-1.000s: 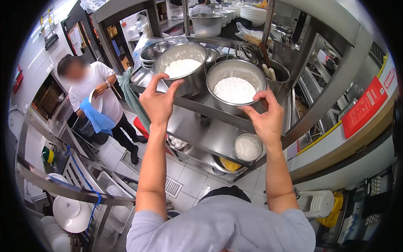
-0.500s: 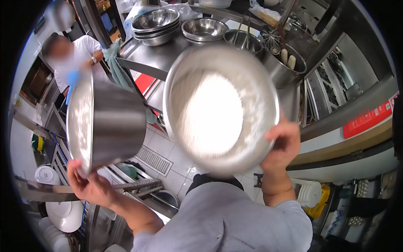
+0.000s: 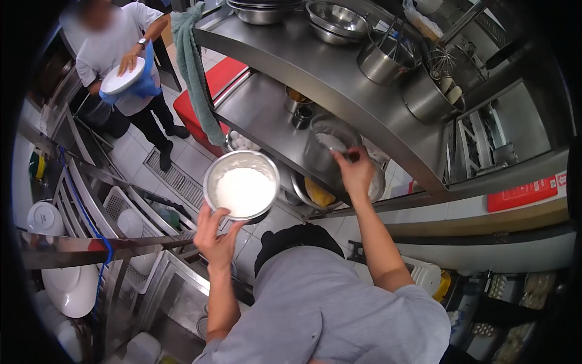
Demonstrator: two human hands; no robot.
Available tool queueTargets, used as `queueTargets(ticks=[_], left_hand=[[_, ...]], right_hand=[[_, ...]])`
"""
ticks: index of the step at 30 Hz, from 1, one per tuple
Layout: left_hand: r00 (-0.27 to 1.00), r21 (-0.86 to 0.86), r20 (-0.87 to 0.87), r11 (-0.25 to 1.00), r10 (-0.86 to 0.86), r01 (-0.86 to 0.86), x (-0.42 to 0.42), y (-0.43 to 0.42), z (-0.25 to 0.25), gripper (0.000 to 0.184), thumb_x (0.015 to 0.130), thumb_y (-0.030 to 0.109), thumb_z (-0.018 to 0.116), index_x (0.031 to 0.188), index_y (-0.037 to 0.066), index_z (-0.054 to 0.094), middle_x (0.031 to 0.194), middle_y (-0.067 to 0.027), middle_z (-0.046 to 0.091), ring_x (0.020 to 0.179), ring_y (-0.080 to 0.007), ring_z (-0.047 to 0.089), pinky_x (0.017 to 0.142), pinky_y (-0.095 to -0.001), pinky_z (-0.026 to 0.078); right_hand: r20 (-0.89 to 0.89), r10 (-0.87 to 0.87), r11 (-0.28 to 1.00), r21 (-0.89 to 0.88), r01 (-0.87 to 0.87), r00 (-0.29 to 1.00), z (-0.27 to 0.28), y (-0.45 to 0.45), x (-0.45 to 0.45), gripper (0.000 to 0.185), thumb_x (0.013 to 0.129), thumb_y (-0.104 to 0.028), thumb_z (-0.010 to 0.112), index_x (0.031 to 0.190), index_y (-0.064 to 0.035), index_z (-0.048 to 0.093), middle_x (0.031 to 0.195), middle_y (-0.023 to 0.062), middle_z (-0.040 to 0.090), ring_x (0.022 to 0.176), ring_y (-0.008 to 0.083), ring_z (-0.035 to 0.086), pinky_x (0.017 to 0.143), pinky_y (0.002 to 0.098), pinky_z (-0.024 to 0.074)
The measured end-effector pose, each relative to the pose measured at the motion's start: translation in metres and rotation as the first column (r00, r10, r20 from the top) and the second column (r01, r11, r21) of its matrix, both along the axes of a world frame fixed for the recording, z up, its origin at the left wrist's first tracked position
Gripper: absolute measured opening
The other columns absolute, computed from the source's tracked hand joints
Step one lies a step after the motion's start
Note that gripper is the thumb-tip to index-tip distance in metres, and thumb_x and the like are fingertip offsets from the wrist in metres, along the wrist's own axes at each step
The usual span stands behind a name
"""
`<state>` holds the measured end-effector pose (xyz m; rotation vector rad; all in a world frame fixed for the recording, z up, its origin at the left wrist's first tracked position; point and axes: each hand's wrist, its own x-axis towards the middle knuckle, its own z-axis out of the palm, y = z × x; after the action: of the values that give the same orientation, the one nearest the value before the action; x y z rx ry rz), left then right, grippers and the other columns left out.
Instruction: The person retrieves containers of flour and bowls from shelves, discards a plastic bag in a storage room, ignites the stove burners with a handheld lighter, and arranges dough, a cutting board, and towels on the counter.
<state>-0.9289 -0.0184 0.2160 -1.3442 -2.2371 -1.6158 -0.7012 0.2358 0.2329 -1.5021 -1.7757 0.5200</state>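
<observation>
My left hand [image 3: 215,238] pinches the lower rim of a round steel pot of white powder [image 3: 244,189], held in the air over the floor in front of the lower shelf. My right hand [image 3: 354,172] grips the right rim of a second metal pot [image 3: 318,151], which is tilted over the lower shelf [image 3: 262,109] and blurred. Some white stuff shows inside that pot. Behind it, a small steel container [image 3: 297,97] and a dark cup [image 3: 302,117] stand on the same shelf.
Stacked steel bowls [image 3: 335,21] and a pot of utensils [image 3: 385,59] stand on the upper shelf [image 3: 357,91]. A bowl of eggs [image 3: 242,141] is below. At the left a person [image 3: 118,54] holds a white plate [image 3: 123,75] and blue cloth.
Both pots have left the upper shelf. They first came close to the camera, then moved down and away, the right one to the lower shelf. The view has shifted downward.
</observation>
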Motion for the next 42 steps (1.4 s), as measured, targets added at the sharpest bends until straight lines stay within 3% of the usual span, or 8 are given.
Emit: queueTargets(ticks=[6,8,14,21,24,31,36,42], left_hand=[[0.977,0.109,-0.056,0.971,-0.208,0.213,0.019,0.071,-0.019,0.040,0.059,0.016,0.092,0.091,0.005,0.070,0.119,-0.0220,0.067,0.120,-0.0376,0.061,0.097,-0.0419,0.050],[0.969,0.145,-0.066,0.958,-0.239,0.246,0.025,0.099,-0.024,0.041,0.059,0.017,0.092,0.092,0.005,0.070,0.120,-0.0226,0.066,0.123,-0.0383,0.059,0.099,-0.0430,0.049],[0.910,0.142,-0.143,0.902,-0.390,0.409,0.052,0.173,-0.050,0.043,0.062,0.021,0.088,0.096,0.006,0.067,0.126,-0.0269,0.060,0.125,-0.0425,0.054,0.101,-0.0451,0.048],[0.897,0.114,-0.087,0.890,-0.433,0.440,0.073,0.219,-0.084,0.040,0.067,0.021,0.086,0.097,0.006,0.065,0.129,-0.0291,0.057,0.129,-0.0420,0.051,0.102,-0.0446,0.048],[0.894,0.147,-0.141,0.884,-0.426,0.445,0.082,0.224,-0.095,0.042,0.062,0.022,0.089,0.095,0.007,0.067,0.122,-0.0219,0.063,0.127,-0.0400,0.054,0.100,-0.0450,0.050],[0.893,-0.021,-0.010,0.892,-0.451,0.451,0.084,0.210,-0.125,0.041,0.065,0.022,0.088,0.098,0.008,0.068,0.121,-0.0199,0.063,0.128,-0.0407,0.052,0.100,-0.0446,0.049],[0.896,-0.159,0.028,0.883,-0.444,0.443,0.081,0.186,-0.086,0.062,0.082,0.028,0.077,0.137,0.014,0.054,0.137,-0.0183,0.055,0.132,-0.0414,0.046,0.107,-0.0477,0.043],[0.910,-0.096,0.180,0.914,-0.373,0.394,0.067,0.103,-0.110,0.065,0.087,0.025,0.073,0.145,0.011,0.046,0.144,-0.0150,0.051,0.133,-0.0409,0.045,0.110,-0.0475,0.039]], right_hand=[[0.036,-0.112,0.982,0.159,0.104,0.993,-0.056,0.085,-0.015,0.047,0.071,-0.044,0.084,0.089,-0.0063,0.065,0.079,0.0131,0.068,0.078,0.0328,0.067,0.071,0.0430,0.0512],[0.342,-0.260,0.941,0.301,0.157,0.903,-0.071,0.106,-0.013,0.044,0.073,-0.047,0.081,0.089,-0.0088,0.066,0.084,0.0113,0.069,0.084,0.0328,0.068,0.076,0.0448,0.0514],[0.558,-0.041,0.987,0.154,-0.054,0.829,-0.095,0.151,0.025,0.035,0.081,-0.041,0.073,0.094,-0.0098,0.068,0.093,0.0098,0.070,0.090,0.0317,0.067,0.079,0.0467,0.0508],[0.262,0.049,0.999,-0.031,-0.043,0.964,-0.093,0.160,0.074,0.031,0.090,-0.032,0.063,0.111,-0.0095,0.067,0.113,0.0122,0.068,0.107,0.0302,0.064,0.087,0.0450,0.0495],[0.533,-0.082,0.946,0.308,-0.103,0.842,-0.063,0.129,0.062,0.032,0.093,-0.032,0.060,0.110,-0.0065,0.067,0.119,0.0152,0.067,0.111,0.0308,0.063,0.089,0.0431,0.0486],[0.285,0.150,0.989,-0.056,-0.139,0.947,-0.042,0.120,0.010,0.038,0.095,-0.036,0.059,0.115,-0.0047,0.067,0.118,0.0200,0.066,0.112,0.0350,0.061,0.094,0.0424,0.0457],[0.468,0.260,0.896,0.208,-0.392,0.844,-0.057,0.164,-0.063,0.033,0.095,-0.033,0.060,0.111,-0.0051,0.069,0.113,0.0186,0.068,0.107,0.0343,0.063,0.093,0.0426,0.0470],[0.716,0.295,0.787,0.194,-0.586,0.633,-0.127,0.249,-0.110,0.025,0.091,-0.030,0.066,0.105,-0.0110,0.073,0.105,0.0102,0.071,0.105,0.0313,0.063,0.093,0.0415,0.0466]])
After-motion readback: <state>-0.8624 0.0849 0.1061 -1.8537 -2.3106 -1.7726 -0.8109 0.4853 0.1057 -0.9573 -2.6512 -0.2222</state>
